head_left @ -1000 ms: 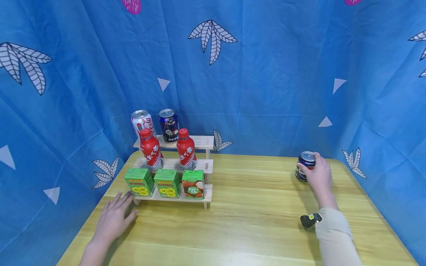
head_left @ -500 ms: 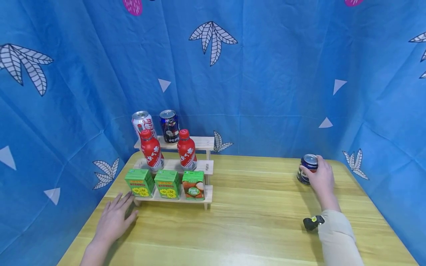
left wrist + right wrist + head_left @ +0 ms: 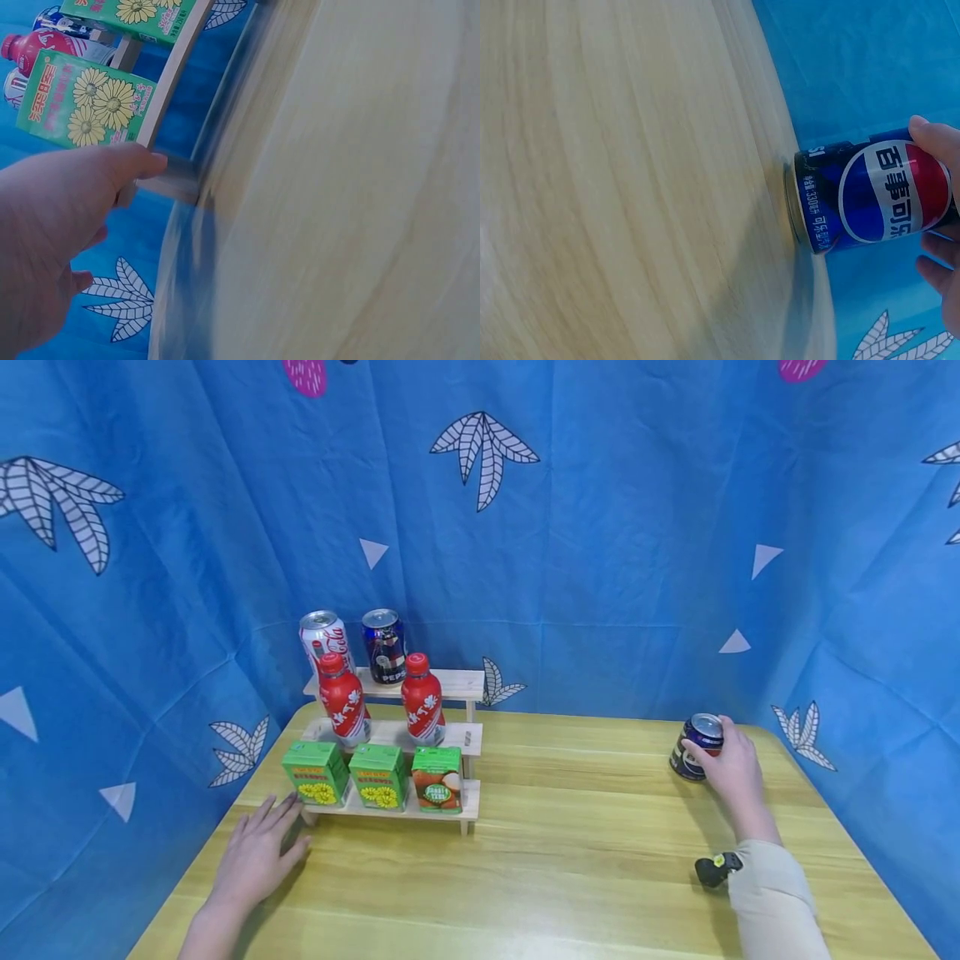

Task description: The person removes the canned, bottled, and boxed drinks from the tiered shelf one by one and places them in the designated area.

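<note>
Over on the right, the right hand has a blue Pepsi can in its grip, near the far right corner of the surface. The right wrist view chops most of that hand off at the edge, and the can's top goes with it; whether the bottom rim touches the wood is hard to call. From above, the thumb crosses the label.

Across to the left hand: fingers loosely spread, nothing held, the fingertips up at the front left corner of the wooden shelf. Contact there is unclear, with some fingers hidden in the left wrist view, where the surface's edge smears into blur.

On the top tier, a white cola can loses its lower part behind a red bottle; the dark blue can beside it shows more. A second red bottle, waisted and glossy, shares the middle tier. Along the bottom sit three boxy green cartons, the lettering too small to read from above. Pale slats, streaky yellowish woodgrain, and all round, creased blue cloth printed with veined leaves.
</note>
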Demonstrator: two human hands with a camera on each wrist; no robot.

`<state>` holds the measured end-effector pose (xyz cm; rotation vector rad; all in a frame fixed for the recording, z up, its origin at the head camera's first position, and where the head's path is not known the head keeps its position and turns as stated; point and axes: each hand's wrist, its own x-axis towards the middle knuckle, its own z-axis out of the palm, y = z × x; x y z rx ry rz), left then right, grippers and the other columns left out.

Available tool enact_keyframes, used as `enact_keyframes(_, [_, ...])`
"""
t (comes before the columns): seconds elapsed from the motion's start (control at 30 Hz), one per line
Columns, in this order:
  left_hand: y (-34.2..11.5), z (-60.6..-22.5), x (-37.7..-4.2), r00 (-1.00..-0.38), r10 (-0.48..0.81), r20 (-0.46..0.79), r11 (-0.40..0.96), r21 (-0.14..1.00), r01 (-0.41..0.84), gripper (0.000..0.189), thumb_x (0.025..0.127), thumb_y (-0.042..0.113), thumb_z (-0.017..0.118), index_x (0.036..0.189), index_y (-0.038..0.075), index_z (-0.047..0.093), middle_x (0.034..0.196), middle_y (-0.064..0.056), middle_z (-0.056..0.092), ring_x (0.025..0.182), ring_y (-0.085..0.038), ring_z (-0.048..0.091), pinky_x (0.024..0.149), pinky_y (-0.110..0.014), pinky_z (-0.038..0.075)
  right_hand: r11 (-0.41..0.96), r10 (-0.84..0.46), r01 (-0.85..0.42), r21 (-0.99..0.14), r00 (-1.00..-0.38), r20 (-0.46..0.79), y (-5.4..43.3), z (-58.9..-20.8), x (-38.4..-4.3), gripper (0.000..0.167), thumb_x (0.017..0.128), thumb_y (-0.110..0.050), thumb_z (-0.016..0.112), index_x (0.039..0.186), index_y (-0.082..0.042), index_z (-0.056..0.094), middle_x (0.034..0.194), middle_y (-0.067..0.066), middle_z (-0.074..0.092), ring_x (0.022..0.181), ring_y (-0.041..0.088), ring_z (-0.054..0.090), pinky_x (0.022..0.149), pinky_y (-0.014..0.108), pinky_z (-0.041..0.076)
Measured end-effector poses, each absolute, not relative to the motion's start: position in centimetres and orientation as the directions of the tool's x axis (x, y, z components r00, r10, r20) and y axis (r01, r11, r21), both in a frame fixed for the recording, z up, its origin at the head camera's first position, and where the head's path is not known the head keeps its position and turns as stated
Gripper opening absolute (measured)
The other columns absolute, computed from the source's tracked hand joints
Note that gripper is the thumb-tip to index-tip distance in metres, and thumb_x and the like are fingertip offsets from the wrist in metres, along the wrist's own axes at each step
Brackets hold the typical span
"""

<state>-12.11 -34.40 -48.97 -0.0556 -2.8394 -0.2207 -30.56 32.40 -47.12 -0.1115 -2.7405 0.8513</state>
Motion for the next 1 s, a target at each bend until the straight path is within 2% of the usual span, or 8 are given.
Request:
enact_keyframes(0.33, [-34.3,-48.9,-12.2,-0.963,0.007,0.27,0.988,0.148,0.048,0.064,0.088,0.035,0.069,0.14,0.003,0.051,0.15,-0.019,0.045,0.139,-0.046,0.035,0.111,-0.071,0.023,0.863,0.13,-0.037,-0.504,-0.948,0.291,32.5,-46.9,-30.1,0.09,0.094,-0.049,0.058,0.153,0.005,0.015,0.147,0.039,0.027,0.132,0.058,0.029,0.106,0.071,0.029])
enact_keyframes(0.67, [-34.4,-49.1,-12.0,-0.957,0.014,0.288,0.986,0.156,0.062,0.063,0.088,0.034,0.068,0.139,0.002,0.051,0.149,-0.02,0.045,0.138,-0.047,0.036,0.111,-0.072,0.023,0.897,0.07,-0.113,-0.427,-0.918,0.391,32.1,-45.3,-29.2,0.085,0.093,-0.047,0.059,0.153,-0.001,0.021,0.147,0.035,0.032,0.132,0.056,0.031,0.106,0.071,0.027])
enact_keyframes(1.0, [-34.3,-49.1,-12.1,-0.96,0.015,0.281,0.986,0.158,0.062,0.063,0.089,0.035,0.067,0.14,0.002,0.05,0.15,-0.02,0.044,0.139,-0.046,0.035,0.111,-0.071,0.023,0.921,-0.015,-0.198,-0.336,-0.878,0.478,30.0,-42.5,-27.4,0.076,0.091,-0.036,0.066,0.149,-0.001,0.032,0.145,0.031,0.038,0.133,0.051,0.034,0.109,0.067,0.028])
